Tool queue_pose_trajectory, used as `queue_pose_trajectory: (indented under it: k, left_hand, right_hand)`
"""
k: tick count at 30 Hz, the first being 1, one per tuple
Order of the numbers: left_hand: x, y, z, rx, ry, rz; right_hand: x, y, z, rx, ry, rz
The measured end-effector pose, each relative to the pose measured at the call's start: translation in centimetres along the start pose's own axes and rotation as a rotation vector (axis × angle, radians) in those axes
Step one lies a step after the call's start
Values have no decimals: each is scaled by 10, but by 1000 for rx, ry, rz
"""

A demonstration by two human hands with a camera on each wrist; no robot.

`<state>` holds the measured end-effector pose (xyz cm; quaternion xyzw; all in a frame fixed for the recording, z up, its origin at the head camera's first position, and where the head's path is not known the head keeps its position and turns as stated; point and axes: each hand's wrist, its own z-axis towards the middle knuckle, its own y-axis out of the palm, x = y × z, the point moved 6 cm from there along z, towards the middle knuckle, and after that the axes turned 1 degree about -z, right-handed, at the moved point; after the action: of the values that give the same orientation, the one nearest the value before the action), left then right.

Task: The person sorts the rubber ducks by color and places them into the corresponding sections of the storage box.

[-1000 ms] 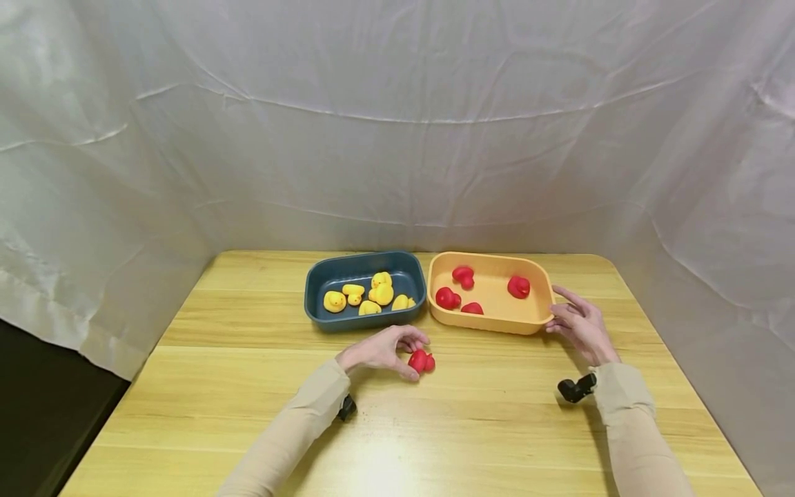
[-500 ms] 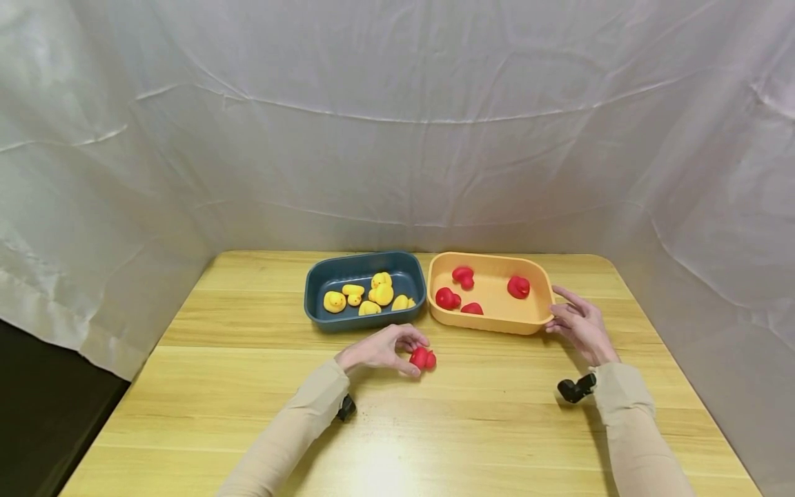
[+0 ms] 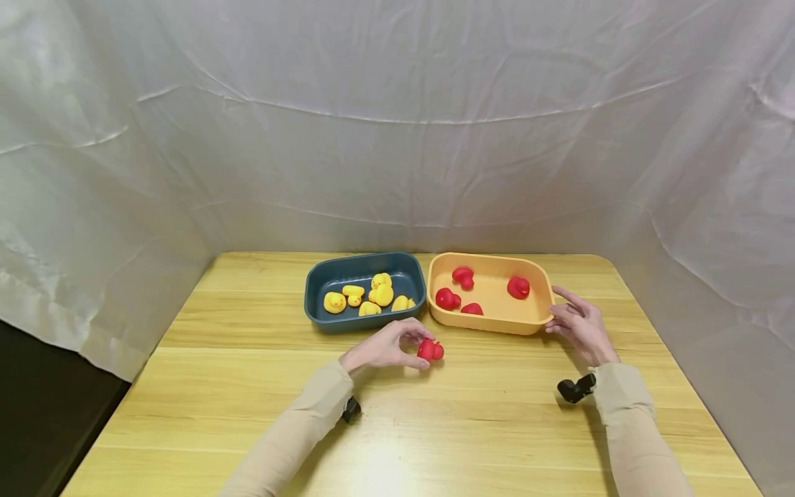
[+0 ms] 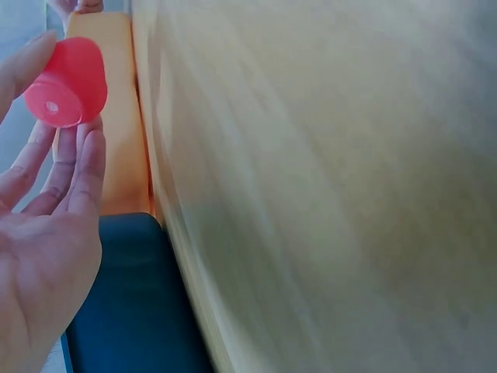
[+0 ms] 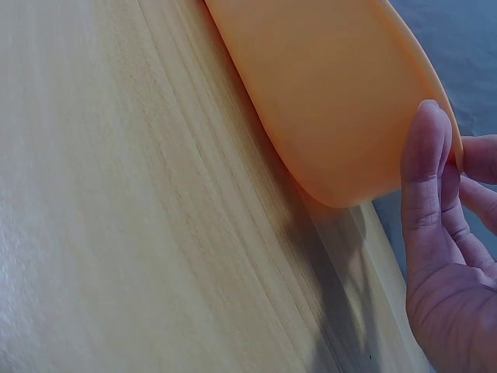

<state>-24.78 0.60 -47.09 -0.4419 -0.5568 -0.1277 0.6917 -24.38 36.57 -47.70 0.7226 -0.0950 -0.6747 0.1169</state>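
My left hand (image 3: 390, 347) pinches a red rubber duck (image 3: 430, 351) between thumb and fingertips, in front of the gap between two bins. In the left wrist view the same duck (image 4: 68, 85) shows its flat base toward the camera, with the thumb (image 4: 22, 74) over it. The fingertips of my right hand (image 3: 582, 326) touch the right end of the orange bin (image 3: 497, 323). Up close, the right thumb (image 5: 425, 155) stands straight against the outer wall, the other fingers at the rim. Several red ducks (image 3: 464, 277) lie inside this bin.
Close against the orange bin's left side stands a dark blue bin (image 3: 313, 314) holding several yellow rubber ducks (image 3: 335, 301). Both sit near the back edge of the wooden table (image 3: 248, 386). Grey-white cloth (image 3: 397, 172) hangs behind and on both sides.
My left hand has shifted slightly to the right and toward the bins, carrying the red duck with it. The right hand stays at the orange bin's end.
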Motion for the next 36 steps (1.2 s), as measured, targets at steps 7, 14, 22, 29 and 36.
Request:
queue_pose_trajectory:
  k: [7, 14, 22, 29, 36]
  left_hand:
    - [4, -4, 1, 94, 26, -10]
    - [13, -10, 3, 220, 44, -11]
    - [20, -16, 10, 331, 54, -102]
    - [24, -20, 19, 376, 39, -83]
    - [28, -23, 32, 395, 32, -75]
  right_hand:
    - [1, -1, 0, 5, 4, -16]
    - [2, -2, 2, 15, 13, -28]
    - [2, -3, 2, 10, 10, -15]
    - [2, -2, 3, 5, 4, -18]
    - [3, -2, 3, 5, 4, -20]
